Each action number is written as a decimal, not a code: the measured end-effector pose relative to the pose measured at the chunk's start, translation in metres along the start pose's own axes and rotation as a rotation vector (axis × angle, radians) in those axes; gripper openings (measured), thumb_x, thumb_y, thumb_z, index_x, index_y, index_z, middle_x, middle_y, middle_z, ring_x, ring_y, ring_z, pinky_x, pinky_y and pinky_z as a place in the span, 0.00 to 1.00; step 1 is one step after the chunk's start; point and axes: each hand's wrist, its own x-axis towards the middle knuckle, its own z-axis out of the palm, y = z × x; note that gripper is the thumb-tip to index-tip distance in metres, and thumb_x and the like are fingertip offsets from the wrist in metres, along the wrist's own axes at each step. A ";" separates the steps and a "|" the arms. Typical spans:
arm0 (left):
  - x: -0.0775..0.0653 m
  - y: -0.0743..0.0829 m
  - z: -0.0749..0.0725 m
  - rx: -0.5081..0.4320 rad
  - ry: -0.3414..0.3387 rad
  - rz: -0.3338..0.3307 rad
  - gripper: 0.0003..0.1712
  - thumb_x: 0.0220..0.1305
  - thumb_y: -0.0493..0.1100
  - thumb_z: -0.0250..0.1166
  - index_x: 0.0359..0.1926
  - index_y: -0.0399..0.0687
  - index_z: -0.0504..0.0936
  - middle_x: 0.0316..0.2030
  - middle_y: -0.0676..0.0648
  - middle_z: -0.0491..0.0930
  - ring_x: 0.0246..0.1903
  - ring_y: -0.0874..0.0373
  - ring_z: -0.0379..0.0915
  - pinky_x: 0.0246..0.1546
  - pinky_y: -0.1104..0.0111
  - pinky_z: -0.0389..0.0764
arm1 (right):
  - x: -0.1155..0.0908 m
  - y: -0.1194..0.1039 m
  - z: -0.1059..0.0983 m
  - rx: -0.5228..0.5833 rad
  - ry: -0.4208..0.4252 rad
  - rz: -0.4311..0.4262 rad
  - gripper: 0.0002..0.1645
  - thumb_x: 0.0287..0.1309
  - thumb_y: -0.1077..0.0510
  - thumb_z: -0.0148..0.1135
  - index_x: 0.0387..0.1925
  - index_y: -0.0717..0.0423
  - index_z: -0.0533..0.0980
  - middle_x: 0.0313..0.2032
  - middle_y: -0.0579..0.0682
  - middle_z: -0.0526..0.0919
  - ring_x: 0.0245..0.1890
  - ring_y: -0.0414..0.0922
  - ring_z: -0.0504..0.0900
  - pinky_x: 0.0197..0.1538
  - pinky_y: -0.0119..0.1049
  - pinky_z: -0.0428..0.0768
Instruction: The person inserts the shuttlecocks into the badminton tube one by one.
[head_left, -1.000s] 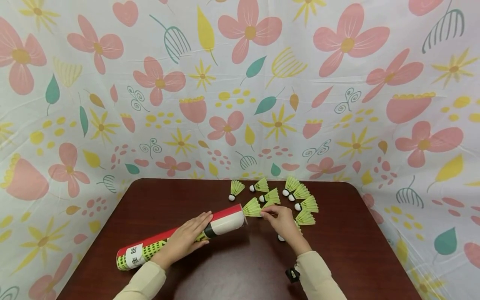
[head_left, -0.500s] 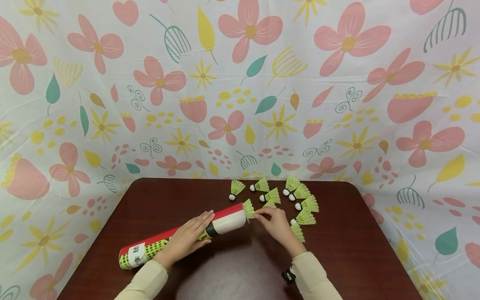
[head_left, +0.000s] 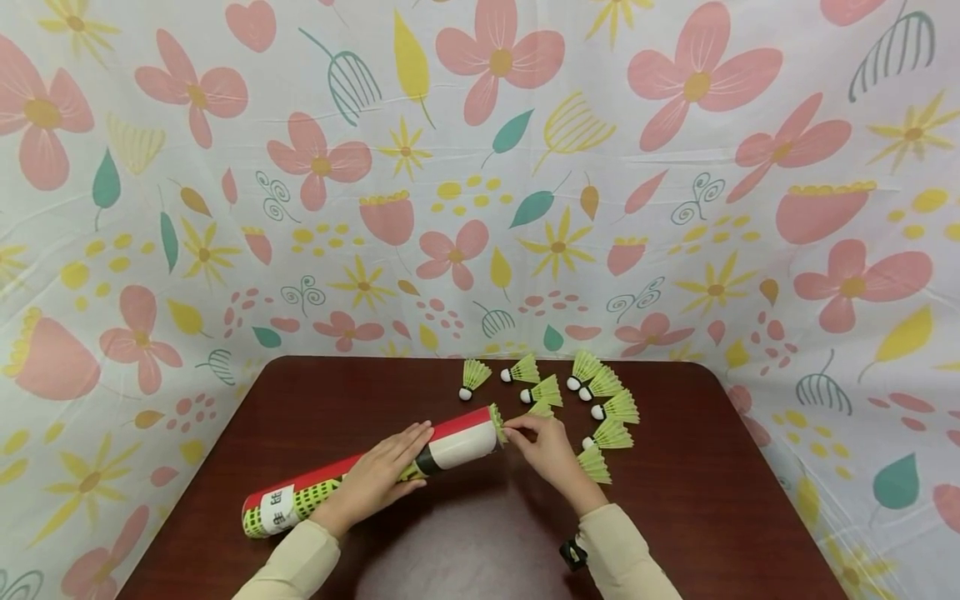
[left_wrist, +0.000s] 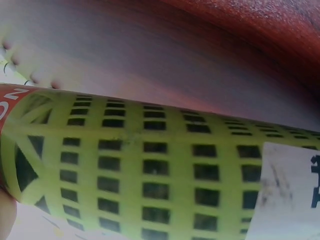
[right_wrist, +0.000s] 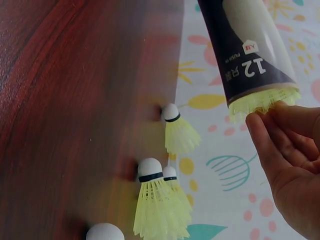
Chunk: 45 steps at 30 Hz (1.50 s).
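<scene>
Roughly nine yellow shuttlecocks (head_left: 620,408), one partly hidden, are left outside, far right. Another shuttlecock (right_wrist: 240,104), pinched by the right hand (head_left: 551,450), is nearly inside the shuttlecock tube (head_left: 461,442), which the left hand (head_left: 375,473) presses, fingers straight

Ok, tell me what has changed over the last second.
The right hand moved left, pushing the shuttlecock deeper into the tube; now only its skirt's edge shows at the mouth, with fingertips still on it. The tube slid slightly right. The left hand stayed on top of it, and the other shuttlecocks on the table stayed put.
</scene>
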 end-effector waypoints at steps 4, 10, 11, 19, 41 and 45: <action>0.001 0.000 0.000 0.006 0.003 0.006 0.53 0.53 0.51 0.74 0.73 0.42 0.56 0.72 0.46 0.56 0.69 0.52 0.58 0.61 0.56 0.69 | 0.000 0.000 0.001 -0.016 -0.011 -0.028 0.06 0.56 0.64 0.68 0.35 0.54 0.86 0.33 0.46 0.87 0.32 0.42 0.83 0.33 0.32 0.80; 0.001 0.001 -0.002 0.007 0.001 -0.002 0.52 0.54 0.51 0.73 0.73 0.43 0.56 0.73 0.48 0.55 0.69 0.54 0.57 0.63 0.58 0.67 | 0.002 -0.001 0.002 -0.030 -0.026 -0.045 0.05 0.56 0.63 0.67 0.35 0.56 0.86 0.33 0.47 0.87 0.33 0.43 0.84 0.36 0.31 0.81; 0.001 0.001 -0.002 0.006 -0.003 -0.003 0.51 0.55 0.51 0.73 0.74 0.43 0.56 0.73 0.48 0.54 0.69 0.54 0.56 0.63 0.58 0.67 | 0.002 -0.002 0.003 -0.031 -0.026 -0.045 0.05 0.55 0.64 0.68 0.35 0.56 0.86 0.33 0.47 0.87 0.33 0.43 0.84 0.35 0.32 0.81; 0.002 0.002 -0.002 -0.021 -0.018 0.002 0.51 0.56 0.51 0.72 0.74 0.42 0.55 0.73 0.47 0.53 0.69 0.53 0.56 0.62 0.55 0.68 | 0.004 -0.005 0.005 -0.039 -0.085 -0.010 0.07 0.54 0.67 0.67 0.34 0.56 0.86 0.35 0.47 0.87 0.38 0.47 0.84 0.57 0.68 0.65; -0.005 0.001 0.000 -0.019 -0.012 0.011 0.50 0.56 0.51 0.72 0.73 0.42 0.56 0.73 0.47 0.54 0.68 0.51 0.58 0.63 0.57 0.68 | -0.006 0.016 -0.023 -0.056 0.024 0.054 0.07 0.55 0.65 0.67 0.36 0.52 0.86 0.35 0.44 0.86 0.37 0.44 0.84 0.39 0.39 0.82; -0.005 0.001 0.001 -0.016 0.004 0.018 0.51 0.54 0.50 0.73 0.73 0.41 0.58 0.73 0.47 0.55 0.68 0.51 0.59 0.62 0.57 0.68 | -0.012 0.024 -0.037 -0.065 0.033 0.097 0.08 0.57 0.64 0.66 0.39 0.53 0.85 0.38 0.48 0.86 0.39 0.47 0.84 0.39 0.39 0.82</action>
